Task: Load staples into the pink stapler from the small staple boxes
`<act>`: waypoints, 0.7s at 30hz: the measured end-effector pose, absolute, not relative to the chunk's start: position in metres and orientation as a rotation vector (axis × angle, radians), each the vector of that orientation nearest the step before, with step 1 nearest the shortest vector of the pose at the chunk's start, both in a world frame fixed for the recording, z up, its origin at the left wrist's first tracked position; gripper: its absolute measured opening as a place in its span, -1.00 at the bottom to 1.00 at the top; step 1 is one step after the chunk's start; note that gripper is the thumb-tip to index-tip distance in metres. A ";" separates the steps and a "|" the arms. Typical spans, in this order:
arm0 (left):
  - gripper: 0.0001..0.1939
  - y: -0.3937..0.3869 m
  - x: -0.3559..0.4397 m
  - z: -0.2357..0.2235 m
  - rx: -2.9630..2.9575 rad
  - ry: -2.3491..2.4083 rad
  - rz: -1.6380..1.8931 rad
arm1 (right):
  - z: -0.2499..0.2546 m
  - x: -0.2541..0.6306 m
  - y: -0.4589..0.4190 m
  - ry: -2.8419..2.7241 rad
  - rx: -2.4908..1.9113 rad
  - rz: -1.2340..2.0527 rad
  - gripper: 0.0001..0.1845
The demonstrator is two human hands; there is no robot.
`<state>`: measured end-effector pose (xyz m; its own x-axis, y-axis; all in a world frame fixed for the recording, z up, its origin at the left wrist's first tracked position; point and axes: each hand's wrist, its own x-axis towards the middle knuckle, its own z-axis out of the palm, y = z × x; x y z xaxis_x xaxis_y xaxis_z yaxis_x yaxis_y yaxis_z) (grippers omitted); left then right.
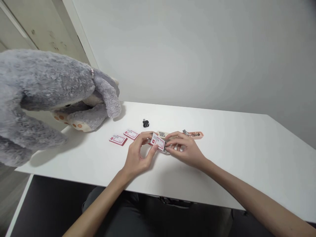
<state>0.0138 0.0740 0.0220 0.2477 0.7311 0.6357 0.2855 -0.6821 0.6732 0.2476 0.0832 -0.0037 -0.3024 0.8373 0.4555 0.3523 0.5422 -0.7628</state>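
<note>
My left hand [138, 154] holds a small white-and-red box [158, 141] between thumb and fingers, label side up and tilted. At the box's right end, the fingertips of my right hand [184, 146] are pinched together on something dark grey, too small to make out. Under and behind the hands lies a cream-coloured tray [170, 134] with small metallic pieces, partly hidden. Two similar boxes rest flat to the left: a nearer box [118, 139] and a farther box [131, 134]. Just right of my right hand is an orange-pink case [199, 135] with metal parts.
A small black object [145, 123] with a grey end lies farther back on the white table [222, 171]. A large grey plush toy [49, 79] leans over the table's left end. The wall [187, 56] borders the back edge.
</note>
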 end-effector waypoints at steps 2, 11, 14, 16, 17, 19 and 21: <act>-0.85 0.073 0.014 0.022 2.124 0.911 1.396 | -0.005 0.247 0.083 -1.905 -0.943 0.648 -0.90; -0.79 0.074 0.013 0.020 2.261 0.899 1.369 | -0.004 0.245 0.082 -1.894 -0.970 0.611 -0.92; -0.81 0.074 0.013 0.018 2.286 0.937 1.407 | -0.003 0.244 0.082 -1.869 -0.979 0.580 -0.92; -0.75 0.075 0.014 0.015 2.249 0.967 1.475 | -0.001 0.244 0.081 -1.850 -0.994 0.569 -0.91; -0.70 0.076 0.014 0.013 2.216 0.978 1.517 | 0.000 0.244 0.081 -1.835 -1.004 0.565 -0.90; -0.60 0.078 0.015 0.010 2.150 1.006 1.600 | 0.001 0.244 0.080 -1.805 -1.023 0.559 -0.89; -0.57 0.081 0.015 0.007 2.110 1.043 1.676 | 0.002 0.243 0.080 -1.781 -1.026 0.551 -0.89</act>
